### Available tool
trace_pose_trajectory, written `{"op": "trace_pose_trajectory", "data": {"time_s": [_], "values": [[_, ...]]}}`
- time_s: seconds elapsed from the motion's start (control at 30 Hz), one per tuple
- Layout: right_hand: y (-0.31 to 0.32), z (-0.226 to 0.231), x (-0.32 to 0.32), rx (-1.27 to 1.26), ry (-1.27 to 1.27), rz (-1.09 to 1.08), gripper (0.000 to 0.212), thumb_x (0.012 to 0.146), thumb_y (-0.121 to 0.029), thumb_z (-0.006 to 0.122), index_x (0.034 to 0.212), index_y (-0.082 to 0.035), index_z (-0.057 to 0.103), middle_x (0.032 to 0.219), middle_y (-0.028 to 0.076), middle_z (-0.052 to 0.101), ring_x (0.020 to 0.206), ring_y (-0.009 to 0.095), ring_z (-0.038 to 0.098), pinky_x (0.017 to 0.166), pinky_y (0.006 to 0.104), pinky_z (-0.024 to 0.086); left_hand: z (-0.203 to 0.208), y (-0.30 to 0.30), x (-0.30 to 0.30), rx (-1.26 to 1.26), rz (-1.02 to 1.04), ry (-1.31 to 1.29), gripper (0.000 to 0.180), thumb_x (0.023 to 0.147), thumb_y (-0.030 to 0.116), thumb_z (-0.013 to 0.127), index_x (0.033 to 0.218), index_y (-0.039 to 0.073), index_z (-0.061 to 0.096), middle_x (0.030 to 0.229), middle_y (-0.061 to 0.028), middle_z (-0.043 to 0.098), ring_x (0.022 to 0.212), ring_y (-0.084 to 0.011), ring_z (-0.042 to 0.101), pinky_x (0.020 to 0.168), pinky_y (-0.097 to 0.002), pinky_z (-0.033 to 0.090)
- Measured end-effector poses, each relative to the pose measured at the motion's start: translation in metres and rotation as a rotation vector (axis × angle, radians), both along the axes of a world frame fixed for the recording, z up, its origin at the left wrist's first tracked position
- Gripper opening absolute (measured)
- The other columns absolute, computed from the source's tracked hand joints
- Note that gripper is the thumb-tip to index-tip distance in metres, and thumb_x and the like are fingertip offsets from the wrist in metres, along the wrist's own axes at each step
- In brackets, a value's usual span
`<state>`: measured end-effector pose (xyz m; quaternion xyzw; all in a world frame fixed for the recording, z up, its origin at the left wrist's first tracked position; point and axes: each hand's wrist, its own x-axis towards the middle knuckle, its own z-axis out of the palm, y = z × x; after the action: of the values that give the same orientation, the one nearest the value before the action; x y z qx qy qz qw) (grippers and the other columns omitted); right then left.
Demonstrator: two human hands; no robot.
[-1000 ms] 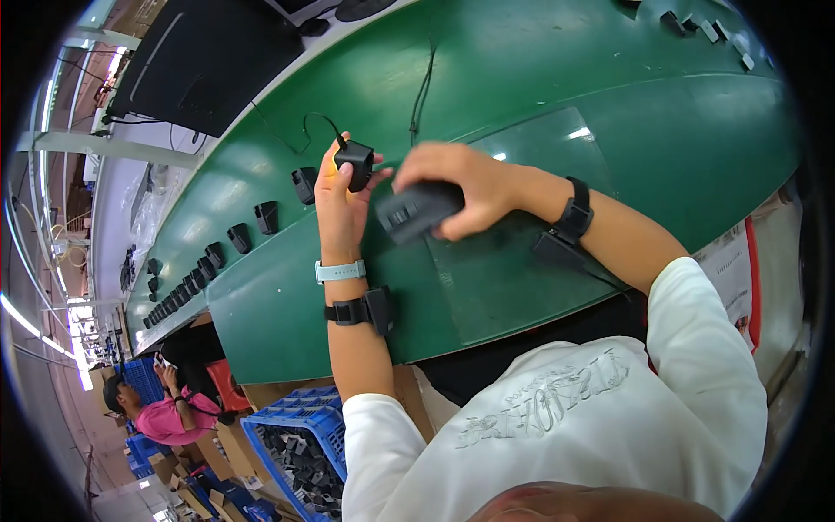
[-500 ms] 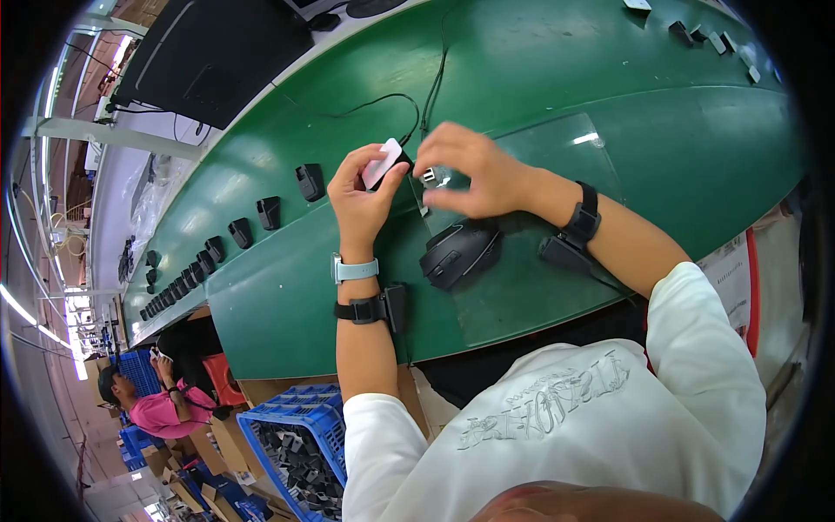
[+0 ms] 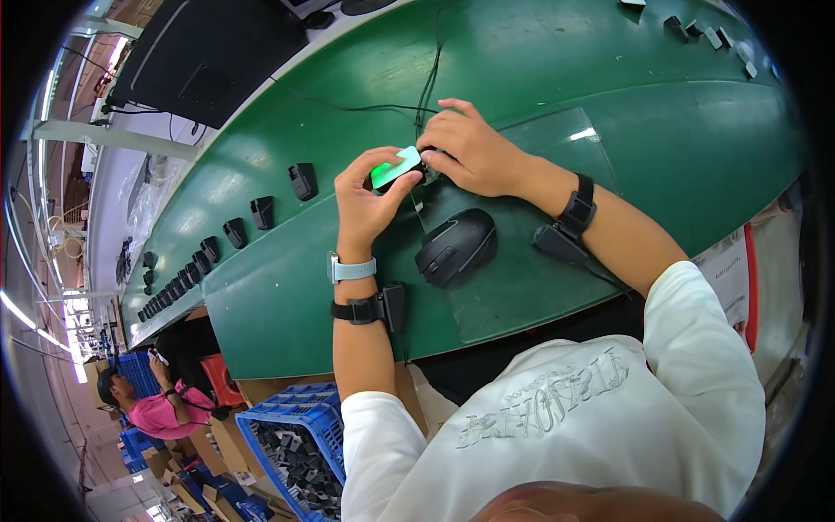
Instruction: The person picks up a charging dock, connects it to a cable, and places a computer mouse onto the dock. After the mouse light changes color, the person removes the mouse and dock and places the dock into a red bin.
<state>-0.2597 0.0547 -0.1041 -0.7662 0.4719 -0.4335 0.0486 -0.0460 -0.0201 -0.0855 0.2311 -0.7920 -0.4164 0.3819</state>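
My left hand [image 3: 365, 196] grips a small black device [image 3: 396, 170] whose light top face glows green. Against the right end of that device, the fingers of my right hand [image 3: 465, 152] are drawn together; whatever they pinch is mostly hidden. A thin black cable [image 3: 383, 109] runs over the table to my right hand. Just below the hands lies a black computer mouse [image 3: 457, 248] on a clear sheet [image 3: 522, 296].
Black devices [image 3: 262, 213] form a row along the left side of the green table [image 3: 287, 304]. Several small pieces [image 3: 713, 37] lie far right. A monitor [image 3: 209, 65] stands far left. A blue crate [image 3: 291, 418] of black parts sits below; a person in pink [image 3: 165, 409] is beyond.
The device's top has turned from whitish to glowing green. My right hand has come in against the device's end, and the cable now lies straighter, leading to that hand.
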Motion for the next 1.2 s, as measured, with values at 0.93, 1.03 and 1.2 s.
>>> {"op": "trace_pose_trajectory", "data": {"time_s": [0.93,1.03,1.2], "values": [[0.009,0.009,0.0,0.315,-0.203,-0.088,0.025,0.09,-0.031,0.071,0.103,-0.01,0.075,0.076,0.012,0.069,0.067,0.028,0.065,0.064,0.0383,0.05,-0.003,-0.004,-0.005,-0.287,0.007,-0.065,0.056,0.057,0.004,0.093,0.104,0.002,0.062,0.111,-0.0147,0.061,0.102,-0.0299,0.062,0.09,-0.039,0.052],[0.002,-0.002,-0.011,0.306,-0.301,-0.04,0.024,0.085,-0.034,0.074,0.096,-0.013,0.078,0.075,0.009,0.071,0.068,0.025,0.067,0.063,0.0365,0.051,-0.007,-0.006,-0.008,-0.267,0.026,-0.068,0.044,0.067,0.009,0.092,0.101,0.002,0.065,0.1,-0.0116,0.064,0.095,-0.0244,0.063,0.085,-0.0338,0.052],[0.007,0.007,-0.039,0.395,0.225,0.274,0.026,0.081,-0.034,0.076,0.093,-0.011,0.078,0.082,0.01,0.072,0.081,0.027,0.064,0.077,0.038,0.052,-0.043,-0.04,0.027,0.064,0.429,0.09,0.024,0.098,0.021,0.072,0.103,-0.002,0.068,0.091,-0.001,0.067,0.082,-0.0078,0.058,0.075,-0.0234,0.048]]}}
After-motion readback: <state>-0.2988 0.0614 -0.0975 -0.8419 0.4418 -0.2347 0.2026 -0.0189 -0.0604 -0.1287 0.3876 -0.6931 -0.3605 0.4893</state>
